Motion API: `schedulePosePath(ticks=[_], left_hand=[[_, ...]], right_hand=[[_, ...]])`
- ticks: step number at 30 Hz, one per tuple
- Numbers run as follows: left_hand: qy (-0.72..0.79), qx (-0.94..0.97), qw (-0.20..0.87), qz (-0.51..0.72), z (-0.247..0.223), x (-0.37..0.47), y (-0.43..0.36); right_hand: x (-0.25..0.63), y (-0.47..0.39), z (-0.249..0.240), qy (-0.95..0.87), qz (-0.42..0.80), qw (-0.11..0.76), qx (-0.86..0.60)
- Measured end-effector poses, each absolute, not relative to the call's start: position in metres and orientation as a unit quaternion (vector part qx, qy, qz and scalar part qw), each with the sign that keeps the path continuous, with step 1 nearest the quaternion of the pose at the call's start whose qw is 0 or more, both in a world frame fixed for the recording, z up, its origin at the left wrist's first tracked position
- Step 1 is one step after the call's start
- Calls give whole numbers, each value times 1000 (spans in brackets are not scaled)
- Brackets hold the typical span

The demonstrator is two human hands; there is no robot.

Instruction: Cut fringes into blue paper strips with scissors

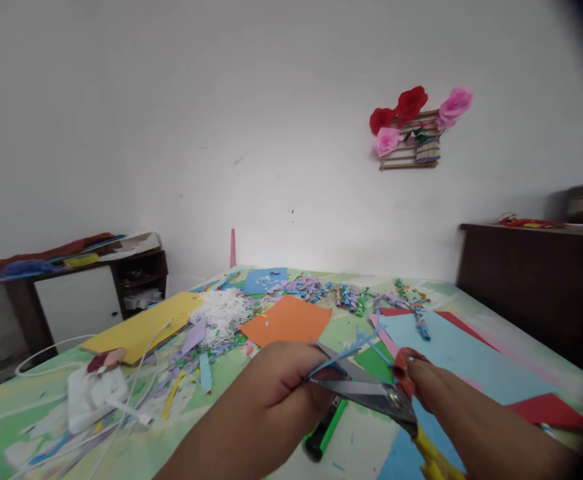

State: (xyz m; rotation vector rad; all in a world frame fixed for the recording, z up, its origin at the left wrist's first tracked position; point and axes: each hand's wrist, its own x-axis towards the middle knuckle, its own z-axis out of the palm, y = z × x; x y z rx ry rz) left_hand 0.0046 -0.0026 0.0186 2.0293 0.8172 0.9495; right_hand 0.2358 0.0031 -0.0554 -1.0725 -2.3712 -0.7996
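My left hand is closed in a pinch on a thin blue paper strip, whose far end is cut into fringes. In my right hand is a pair of scissors with red and yellow handles. The blades stand parted, pointing left, close to the strip and the left hand's fingers; whether they touch the paper I cannot tell. Beneath the hands lies a green and black utility knife, partly hidden. Light blue sheets spread under and behind my right hand.
An orange sheet, a yellow sheet and a heap of white shreds cover the middle and left. Rolled, fringed paper pieces lie farther back. A white power adapter with cables sits at left. Paper flowers hang on the wall.
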Motion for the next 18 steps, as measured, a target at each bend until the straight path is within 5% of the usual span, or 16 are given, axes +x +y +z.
schedulePosePath(ticks=[6, 18], left_hand=[[382, 780, 298, 396, 12, 4, -11], [473, 733, 257, 417, 8, 7, -22]], right_hand=[[234, 2, -54, -873, -158, 247, -391], [221, 1, -45, -873, -85, 287, -386]])
